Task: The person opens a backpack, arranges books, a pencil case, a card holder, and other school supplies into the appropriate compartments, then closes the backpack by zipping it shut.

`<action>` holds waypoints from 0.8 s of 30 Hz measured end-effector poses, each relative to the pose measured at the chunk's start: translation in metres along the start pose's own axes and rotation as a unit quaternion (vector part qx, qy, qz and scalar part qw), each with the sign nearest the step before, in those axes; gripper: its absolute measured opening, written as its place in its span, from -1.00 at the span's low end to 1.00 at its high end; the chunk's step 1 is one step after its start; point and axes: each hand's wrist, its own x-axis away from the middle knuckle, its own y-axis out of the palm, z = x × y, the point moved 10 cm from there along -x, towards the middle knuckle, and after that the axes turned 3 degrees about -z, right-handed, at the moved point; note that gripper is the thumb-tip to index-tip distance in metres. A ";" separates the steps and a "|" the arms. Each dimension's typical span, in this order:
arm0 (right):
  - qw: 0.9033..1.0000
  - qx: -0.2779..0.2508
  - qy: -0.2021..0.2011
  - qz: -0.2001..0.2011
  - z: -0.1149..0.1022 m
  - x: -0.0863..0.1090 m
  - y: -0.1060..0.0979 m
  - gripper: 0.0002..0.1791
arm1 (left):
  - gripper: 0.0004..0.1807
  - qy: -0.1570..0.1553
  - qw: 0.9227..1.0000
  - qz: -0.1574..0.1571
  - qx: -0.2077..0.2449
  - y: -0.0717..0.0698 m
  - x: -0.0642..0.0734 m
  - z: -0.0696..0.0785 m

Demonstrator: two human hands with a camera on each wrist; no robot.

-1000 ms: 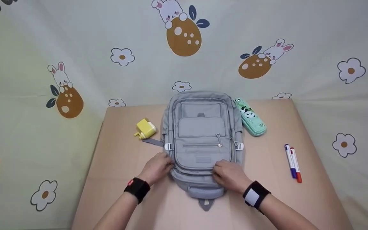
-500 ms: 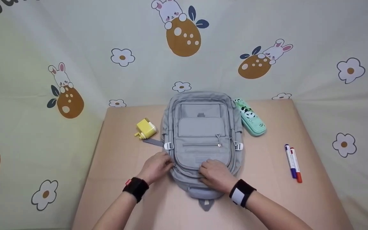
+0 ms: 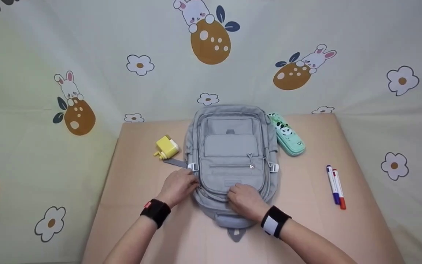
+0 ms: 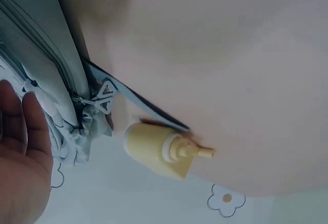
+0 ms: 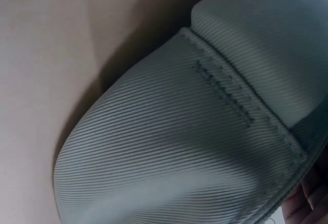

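Well, grey backpack (image 3: 231, 146): it lies flat on the desk (image 3: 306, 220) with its front side up, maybe so its zips are easy to reach. It is soft, ribbed cloth with round corners and saggy folds.
Left hand (image 3: 178, 186): at the backpack's left edge, low down, with bent fingers almost closed. It seems to pinch that edge, but I can't tell if it has cloth or a zip tab.
Right hand (image 3: 247, 200): on the backpack's end closest to the person, fingers curled over the rim of the front part. It probably holds the floppy cloth so the bag won't slide.
Triangle zip pull (image 4: 105, 98): on the backpack's left side, with a hole in its middle and no finger on it.
Grey strap (image 3: 176, 162): pokes out from the backpack's left side, flat like ribbon.
Yellow gadget (image 3: 167, 146): left of the backpack, just by the strap. It is boxy, looks like smooth plastic, and may sit there to be out of the way.
Panda pencil case (image 3: 289, 137): just beside the backpack's right side, mint green, long, round at the end.
Blue pen (image 3: 332, 185) and red pen (image 3: 339, 189): well right of the backpack, side by side, thin and straight, perhaps leaving the arms room.
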 end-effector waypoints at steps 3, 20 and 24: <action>1.000 -0.004 0.002 0.004 0.001 0.001 -0.001 -0.87 | -0.90 0.006 0.999 0.020 -0.029 -0.003 -0.005 -0.002; 0.999 -0.049 0.018 -0.011 0.004 0.000 -0.001 -0.80 | -0.94 -0.062 0.997 0.054 0.003 -0.013 -0.009 -0.025; 0.997 -0.062 0.020 -0.027 0.000 -0.006 0.002 -0.74 | -0.93 -0.065 0.997 0.052 0.003 -0.014 -0.010 -0.024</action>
